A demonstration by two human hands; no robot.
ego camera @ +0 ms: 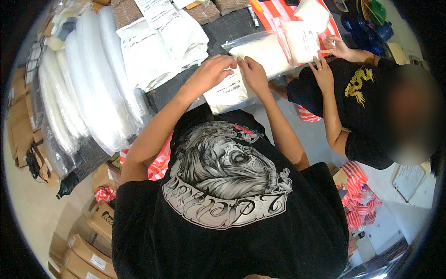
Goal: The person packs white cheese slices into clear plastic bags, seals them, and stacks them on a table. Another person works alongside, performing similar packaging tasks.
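Note:
A clear plastic bag of pale powder [231, 92], with a printed label, lies at the table's near edge in front of me. My left hand [212, 71] is on its upper left part, fingers bent. Close beside it, my right hand [253, 72] has thumb and fingers together at the bag's top; the fingertips hide what they pinch. Just behind lies a larger clear zip bag of pale powder [268, 52]. White pouches [150, 52] with printed labels lie to the left of my hands.
A co-worker [348, 80] at the right touches another powder bag [303, 42] on red-and-white striped plastic [268, 7]. Long clear plastic sleeves [94, 80] cover the table's left side. Bubble-wrapped packages [200, 15] and a marker [253, 15] lie at the back. Cardboard boxes [87, 254] stand lower left.

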